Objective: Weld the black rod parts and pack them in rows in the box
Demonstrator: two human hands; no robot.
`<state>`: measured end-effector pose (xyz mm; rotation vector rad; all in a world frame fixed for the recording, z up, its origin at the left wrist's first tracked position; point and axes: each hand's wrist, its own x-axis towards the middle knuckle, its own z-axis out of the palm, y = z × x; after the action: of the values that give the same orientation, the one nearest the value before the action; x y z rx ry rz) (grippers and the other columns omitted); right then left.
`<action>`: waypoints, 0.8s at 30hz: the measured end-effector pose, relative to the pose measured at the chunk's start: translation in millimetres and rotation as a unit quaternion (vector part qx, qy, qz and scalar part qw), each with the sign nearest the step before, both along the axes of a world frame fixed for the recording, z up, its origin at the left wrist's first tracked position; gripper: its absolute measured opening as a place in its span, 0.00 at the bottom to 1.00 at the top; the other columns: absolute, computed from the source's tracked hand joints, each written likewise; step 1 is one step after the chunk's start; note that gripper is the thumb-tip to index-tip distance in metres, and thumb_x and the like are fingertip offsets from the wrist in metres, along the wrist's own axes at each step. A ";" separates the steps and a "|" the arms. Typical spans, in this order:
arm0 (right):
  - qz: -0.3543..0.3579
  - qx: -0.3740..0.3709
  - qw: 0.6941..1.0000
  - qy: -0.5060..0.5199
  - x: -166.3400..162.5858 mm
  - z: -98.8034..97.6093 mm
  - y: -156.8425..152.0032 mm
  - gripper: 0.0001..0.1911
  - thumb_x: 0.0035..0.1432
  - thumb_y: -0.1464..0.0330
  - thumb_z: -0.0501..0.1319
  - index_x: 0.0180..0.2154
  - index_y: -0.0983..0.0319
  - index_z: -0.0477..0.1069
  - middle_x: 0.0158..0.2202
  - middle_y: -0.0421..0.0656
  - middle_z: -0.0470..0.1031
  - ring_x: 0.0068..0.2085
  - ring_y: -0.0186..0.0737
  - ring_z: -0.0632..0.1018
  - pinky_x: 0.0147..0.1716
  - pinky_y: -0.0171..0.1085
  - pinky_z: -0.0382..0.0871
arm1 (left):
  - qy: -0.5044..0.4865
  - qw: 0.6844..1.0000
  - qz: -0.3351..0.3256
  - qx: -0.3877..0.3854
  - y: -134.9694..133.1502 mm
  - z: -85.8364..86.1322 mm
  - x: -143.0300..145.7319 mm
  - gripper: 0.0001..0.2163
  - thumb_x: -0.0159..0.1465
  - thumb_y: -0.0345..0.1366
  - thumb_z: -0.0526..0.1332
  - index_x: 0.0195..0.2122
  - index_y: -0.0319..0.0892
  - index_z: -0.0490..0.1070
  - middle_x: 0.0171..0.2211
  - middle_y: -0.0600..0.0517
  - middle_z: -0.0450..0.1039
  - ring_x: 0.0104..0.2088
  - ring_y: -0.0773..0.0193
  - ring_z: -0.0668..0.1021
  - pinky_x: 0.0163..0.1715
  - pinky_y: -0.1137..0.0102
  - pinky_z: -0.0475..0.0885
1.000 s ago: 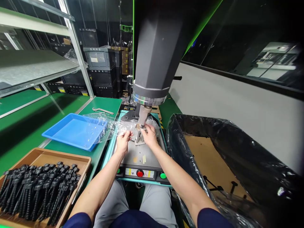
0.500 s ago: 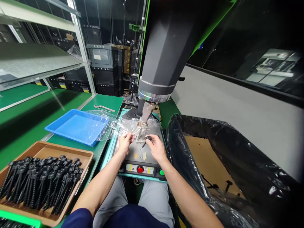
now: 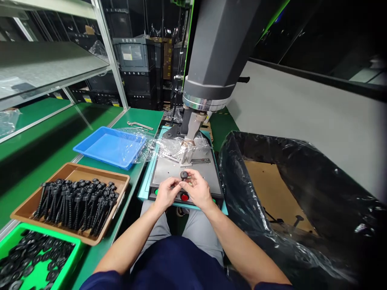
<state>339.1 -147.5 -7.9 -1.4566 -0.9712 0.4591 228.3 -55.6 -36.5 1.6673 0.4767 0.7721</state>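
Note:
A small black part with a round knob-like head (image 3: 184,175) is between my hands, just above the front of the machine's base plate (image 3: 163,173). My right hand (image 3: 198,188) pinches it below the head. My left hand (image 3: 167,192) is closed too, its fingertips meeting the right thumb where the part's stem runs; the stem itself is hidden by the fingers. Behind the hands, a metal fixture (image 3: 186,157) stands on the plate, under the tapered metal tool (image 3: 195,128) of the large grey machine head (image 3: 211,60).
Left of me, a brown tray (image 3: 68,171) holds many black ribbed stems with heads, and a green bin (image 3: 79,251) holds black round pieces. Behind them lies a blue tray (image 3: 105,147) beside clear plastic film (image 3: 151,147). A black-lined box (image 3: 238,177) stands at right; a red button (image 3: 184,197) is below my hands.
Both hands have come back from the fixture toward me and drawn together, the black part still in the right hand. The view has tilted down, showing the green bin more fully.

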 end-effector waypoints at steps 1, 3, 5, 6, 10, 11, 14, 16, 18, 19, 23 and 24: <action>0.007 -0.015 1.000 -0.020 -1.4 2.3 -1.2 0.25 0.54 0.60 0.65 0.52 0.60 0.66 0.44 0.47 0.73 0.33 0.37 0.76 0.37 0.38 0.72 | -0.003 1.000 -0.003 -0.008 0.2 1.1 -3.5 0.07 0.57 0.40 0.64 0.31 0.43 0.77 0.30 0.50 0.75 0.31 0.62 0.74 0.36 0.68 0.68; 0.033 -0.038 0.996 -0.073 -2.4 6.4 -3.4 0.20 0.58 0.61 0.61 0.51 0.60 0.69 0.45 0.46 0.73 0.37 0.39 0.76 0.39 0.38 0.71 | -0.006 1.000 -0.009 -0.023 0.2 1.1 -10.7 0.07 0.56 0.40 0.65 0.33 0.44 0.78 0.31 0.49 0.76 0.32 0.60 0.74 0.37 0.68 0.68; 0.065 -0.038 0.989 -0.124 -3.2 9.4 -5.1 0.12 0.62 0.62 0.57 0.43 0.60 0.74 0.42 0.45 0.74 0.41 0.41 0.75 0.42 0.39 0.69 | -0.002 1.000 -0.011 -0.020 -0.5 -1.7 -17.7 0.07 0.57 0.40 0.65 0.34 0.44 0.78 0.32 0.48 0.77 0.33 0.59 0.75 0.38 0.67 0.68; 0.079 -0.032 0.986 -0.142 -4.0 10.3 -5.7 0.12 0.63 0.63 0.56 0.40 0.60 0.75 0.40 0.45 0.74 0.43 0.42 0.74 0.43 0.39 0.68 | 0.001 1.000 -0.009 -0.010 -0.9 -3.8 -20.9 0.07 0.58 0.40 0.64 0.34 0.44 0.78 0.33 0.48 0.77 0.34 0.59 0.75 0.39 0.67 0.68; 0.088 -0.025 0.984 -0.151 -10.1 11.0 -5.4 0.11 0.62 0.61 0.57 0.35 0.60 0.74 0.37 0.45 0.74 0.41 0.42 0.74 0.42 0.39 0.68 | 0.007 1.000 0.004 0.026 -2.7 -11.3 -30.4 0.08 0.60 0.39 0.61 0.37 0.44 0.78 0.35 0.48 0.77 0.35 0.60 0.76 0.39 0.67 0.69; 0.082 -0.028 0.986 -0.145 -11.8 10.5 -4.6 0.11 0.62 0.61 0.57 0.35 0.60 0.74 0.36 0.45 0.74 0.40 0.42 0.74 0.41 0.39 0.68 | 0.008 1.000 0.006 0.024 -3.3 -12.4 -32.2 0.09 0.61 0.39 0.61 0.38 0.44 0.78 0.36 0.48 0.78 0.36 0.60 0.76 0.40 0.67 0.69; 0.057 -0.052 0.991 -0.109 -16.1 7.6 -0.5 0.11 0.59 0.60 0.59 0.32 0.61 0.73 0.33 0.43 0.74 0.36 0.41 0.74 0.38 0.38 0.68 | 0.017 1.000 0.005 -0.001 -6.3 -14.1 -37.4 0.09 0.60 0.38 0.61 0.39 0.43 0.77 0.36 0.48 0.78 0.36 0.60 0.76 0.40 0.67 0.69; 0.047 -0.072 0.994 -0.062 -18.8 4.6 3.4 0.11 0.56 0.60 0.61 0.31 0.61 0.71 0.30 0.42 0.73 0.32 0.39 0.74 0.35 0.37 0.68 | 0.019 0.999 0.002 -0.032 -9.4 -14.5 -41.3 0.10 0.59 0.38 0.62 0.39 0.42 0.77 0.35 0.48 0.78 0.34 0.61 0.76 0.38 0.67 0.69; 0.050 -0.086 0.995 -0.010 -22.4 1.3 7.9 0.11 0.53 0.59 0.62 0.29 0.61 0.69 0.27 0.40 0.72 0.29 0.38 0.73 0.31 0.36 0.68 | 0.014 0.997 -0.006 -0.070 -13.4 -14.4 -46.2 0.09 0.58 0.38 0.63 0.38 0.42 0.77 0.33 0.49 0.77 0.33 0.61 0.75 0.37 0.68 0.69; 0.055 -0.090 0.994 0.013 -24.8 -0.3 10.3 0.12 0.52 0.59 0.63 0.28 0.61 0.68 0.25 0.39 0.71 0.27 0.37 0.72 0.28 0.36 0.67 | 0.011 0.996 -0.011 -0.091 -15.5 -14.0 -49.0 0.09 0.58 0.38 0.63 0.38 0.42 0.76 0.32 0.49 0.76 0.32 0.62 0.75 0.37 0.68 0.69; 0.078 -0.098 0.989 0.082 -36.7 -5.7 19.7 0.15 0.49 0.58 0.65 0.26 0.60 0.65 0.20 0.36 0.66 0.22 0.34 0.68 0.21 0.33 0.64 | 0.008 0.986 -0.027 -0.165 -21.4 -8.1 -63.0 0.09 0.55 0.38 0.66 0.36 0.41 0.75 0.29 0.51 0.74 0.28 0.64 0.73 0.32 0.69 0.69; 0.083 -0.099 0.987 0.091 -39.7 -6.6 22.0 0.15 0.49 0.57 0.65 0.26 0.60 0.65 0.20 0.35 0.66 0.21 0.34 0.68 0.21 0.33 0.64 | 0.012 0.983 -0.029 -0.180 -21.8 -5.3 -67.1 0.09 0.55 0.39 0.66 0.35 0.41 0.75 0.28 0.51 0.73 0.27 0.64 0.72 0.31 0.69 0.68</action>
<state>299.4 -125.5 -14.6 -1.4863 -0.9247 0.8167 161.2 -77.4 -41.8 1.3484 0.5480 0.5843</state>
